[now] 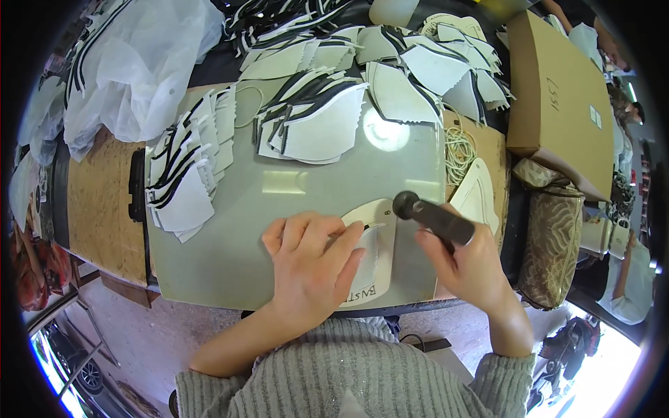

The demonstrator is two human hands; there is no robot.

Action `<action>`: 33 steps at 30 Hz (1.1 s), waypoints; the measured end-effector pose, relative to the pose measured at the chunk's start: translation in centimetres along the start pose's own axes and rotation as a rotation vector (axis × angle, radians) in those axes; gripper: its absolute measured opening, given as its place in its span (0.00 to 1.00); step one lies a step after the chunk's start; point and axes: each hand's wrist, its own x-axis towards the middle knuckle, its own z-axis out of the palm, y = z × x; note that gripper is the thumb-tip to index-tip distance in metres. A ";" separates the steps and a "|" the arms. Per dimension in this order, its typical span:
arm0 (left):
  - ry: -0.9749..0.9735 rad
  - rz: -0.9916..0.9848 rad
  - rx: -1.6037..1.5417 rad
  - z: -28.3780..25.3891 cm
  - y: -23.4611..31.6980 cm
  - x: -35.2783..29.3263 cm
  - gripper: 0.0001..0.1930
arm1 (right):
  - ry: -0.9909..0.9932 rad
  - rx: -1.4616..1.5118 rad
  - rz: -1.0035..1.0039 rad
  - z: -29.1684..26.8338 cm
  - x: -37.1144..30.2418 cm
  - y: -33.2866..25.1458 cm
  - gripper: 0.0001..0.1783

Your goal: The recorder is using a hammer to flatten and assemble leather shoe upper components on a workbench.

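My right hand is closed around a dark hammer, its round face pointing left over the board; most of its handle is hidden. To its left, my left hand lies palm down, fingers spread and slightly bent. Its thumb and index finger rest by a cream template with a curved edge and handwriting on it. A smaller white cut piece lies on the template, partly covered by the fingers. Both lie on a pale, glossy board near its front edge.
White pieces with black edging lie in overlapping piles at the left, centre and back right. At right are coiled cord, another template, a cardboard box and a patterned pouch. A plastic bag lies back left.
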 end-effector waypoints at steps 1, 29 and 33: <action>-0.012 0.054 0.022 0.1 0.0 0.0 0.17 | 0.035 0.136 0.041 0.2 0.3 0.1 0.13; -0.062 0.268 0.115 0.1 -0.4 -1.5 0.21 | -0.137 0.155 -0.039 2.6 2.9 -0.3 0.09; -0.062 0.273 0.126 0.1 -0.4 -1.5 0.16 | -0.106 0.197 -0.084 2.6 2.8 -0.6 0.09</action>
